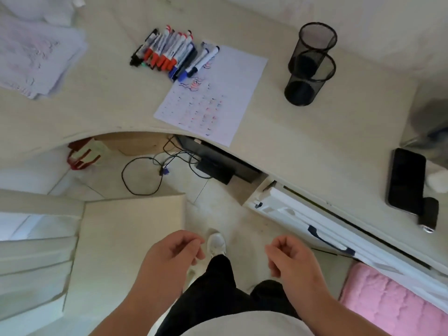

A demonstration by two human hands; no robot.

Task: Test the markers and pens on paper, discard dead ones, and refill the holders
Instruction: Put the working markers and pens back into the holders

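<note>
My left hand (173, 251) and right hand (288, 255) hang loosely curled, empty. Risk: a careless reach tips the stacked mesh holders (311, 64) or scatters the markers (167, 52).

Office: curved desk (278, 141), mesh pen holders (311, 64), markers (167, 52)

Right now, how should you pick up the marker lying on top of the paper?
Pinch the marker around its white middle, coming straight down from above. It lies flat and slanted on the paper, with other markers crowded along its left side, so the right side is freer for fingers.
</note>
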